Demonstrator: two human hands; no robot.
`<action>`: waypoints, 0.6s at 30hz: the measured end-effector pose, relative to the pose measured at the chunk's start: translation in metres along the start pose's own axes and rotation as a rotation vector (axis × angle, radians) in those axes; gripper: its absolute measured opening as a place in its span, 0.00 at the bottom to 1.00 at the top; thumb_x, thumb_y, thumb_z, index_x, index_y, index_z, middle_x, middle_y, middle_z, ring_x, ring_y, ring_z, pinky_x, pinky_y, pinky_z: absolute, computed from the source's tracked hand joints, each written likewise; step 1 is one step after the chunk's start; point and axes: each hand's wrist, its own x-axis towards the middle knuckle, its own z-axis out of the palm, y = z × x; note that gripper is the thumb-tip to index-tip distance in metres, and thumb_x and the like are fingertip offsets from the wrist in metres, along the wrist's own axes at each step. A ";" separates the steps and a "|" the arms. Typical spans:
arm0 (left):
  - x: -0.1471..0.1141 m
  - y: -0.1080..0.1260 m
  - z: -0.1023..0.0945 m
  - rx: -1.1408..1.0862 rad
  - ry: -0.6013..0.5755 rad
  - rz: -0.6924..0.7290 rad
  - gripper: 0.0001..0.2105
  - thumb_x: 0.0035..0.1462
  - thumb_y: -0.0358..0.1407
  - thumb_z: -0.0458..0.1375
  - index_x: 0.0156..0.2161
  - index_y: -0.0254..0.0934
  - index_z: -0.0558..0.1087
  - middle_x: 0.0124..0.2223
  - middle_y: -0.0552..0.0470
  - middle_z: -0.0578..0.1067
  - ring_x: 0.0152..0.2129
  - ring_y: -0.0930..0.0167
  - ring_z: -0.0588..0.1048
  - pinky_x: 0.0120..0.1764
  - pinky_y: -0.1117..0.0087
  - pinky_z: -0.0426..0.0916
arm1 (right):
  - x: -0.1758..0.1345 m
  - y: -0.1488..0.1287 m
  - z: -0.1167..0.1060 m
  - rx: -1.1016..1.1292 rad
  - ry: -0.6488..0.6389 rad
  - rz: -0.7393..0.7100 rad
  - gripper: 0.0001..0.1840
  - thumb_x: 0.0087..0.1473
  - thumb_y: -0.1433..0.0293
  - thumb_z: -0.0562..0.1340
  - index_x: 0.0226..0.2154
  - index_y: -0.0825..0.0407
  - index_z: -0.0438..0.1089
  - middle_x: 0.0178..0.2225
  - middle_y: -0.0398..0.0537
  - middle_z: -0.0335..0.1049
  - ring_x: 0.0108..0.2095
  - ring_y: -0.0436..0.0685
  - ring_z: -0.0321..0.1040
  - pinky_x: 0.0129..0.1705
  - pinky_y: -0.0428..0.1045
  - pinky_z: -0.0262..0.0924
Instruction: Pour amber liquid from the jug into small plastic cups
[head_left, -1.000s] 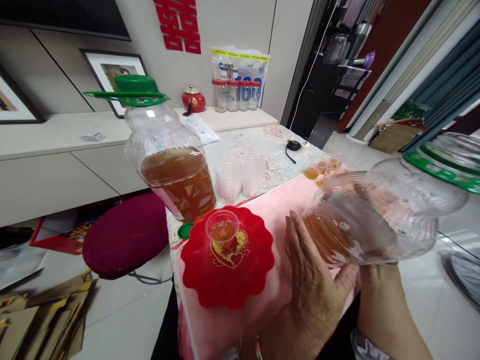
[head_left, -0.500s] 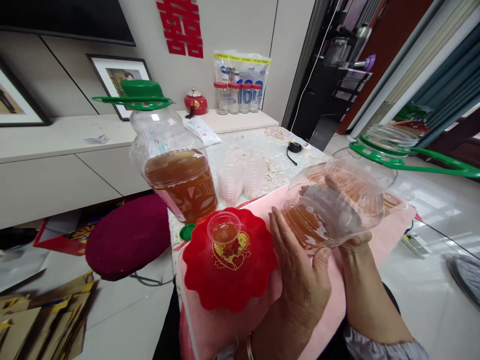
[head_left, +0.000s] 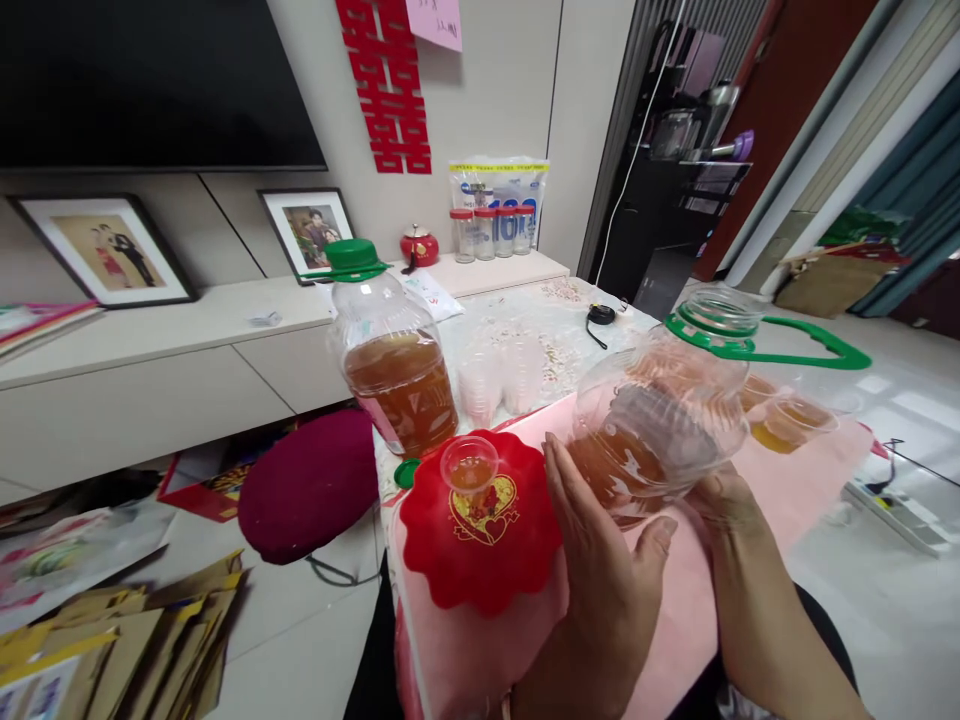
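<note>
Both my hands hold a clear plastic jug point(head_left: 667, 410), uncapped, with a green handle ring round its neck. It leans to the right, and some brown liquid lies low inside it. My left hand point(head_left: 607, 560) presses its palm and fingers against the near left side. My right hand point(head_left: 724, 510) supports the jug from below on the right, its fingers partly hidden behind it. Left of my hands, a small clear cup point(head_left: 470, 468) with brown liquid stands on a red scalloped plate point(head_left: 480, 560). Behind the plate stands a second jug point(head_left: 405, 390), green-capped and about half full.
Stacked clear cups point(head_left: 499, 380) stand behind the plate. A green cap point(head_left: 406, 473) lies beside it. More cups of liquid point(head_left: 795, 420) sit at the right on the pink cloth point(head_left: 795, 490). A tape measure point(head_left: 601, 315) lies farther back. A maroon stool point(head_left: 311, 485) stands left.
My view has tilted up and turned left, so the scene sits lower and farther right. The held jug looks slightly more upright, still between both hands.
</note>
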 end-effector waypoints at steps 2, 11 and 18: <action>0.000 -0.001 -0.014 0.017 -0.005 0.056 0.60 0.61 0.38 0.67 0.79 0.42 0.24 0.79 0.28 0.45 0.77 0.43 0.56 0.66 0.38 0.72 | 0.028 -0.004 -0.009 0.034 -0.004 -0.026 0.45 0.38 0.49 0.84 0.60 0.34 0.79 0.54 0.46 0.85 0.62 0.75 0.77 0.62 0.68 0.77; 0.052 -0.048 -0.105 0.124 0.054 -0.151 0.50 0.58 0.41 0.67 0.77 0.34 0.44 0.80 0.30 0.45 0.78 0.48 0.51 0.74 0.40 0.63 | 0.047 -0.011 -0.031 0.080 0.018 -0.034 0.37 0.37 0.49 0.82 0.51 0.39 0.83 0.57 0.50 0.83 0.63 0.71 0.76 0.64 0.63 0.74; 0.065 -0.090 -0.112 -0.188 -0.090 -0.421 0.57 0.54 0.34 0.68 0.79 0.35 0.36 0.79 0.33 0.51 0.78 0.58 0.55 0.79 0.51 0.54 | 0.043 -0.010 -0.042 0.050 0.031 -0.031 0.40 0.38 0.48 0.81 0.55 0.41 0.82 0.56 0.50 0.83 0.64 0.71 0.75 0.67 0.64 0.71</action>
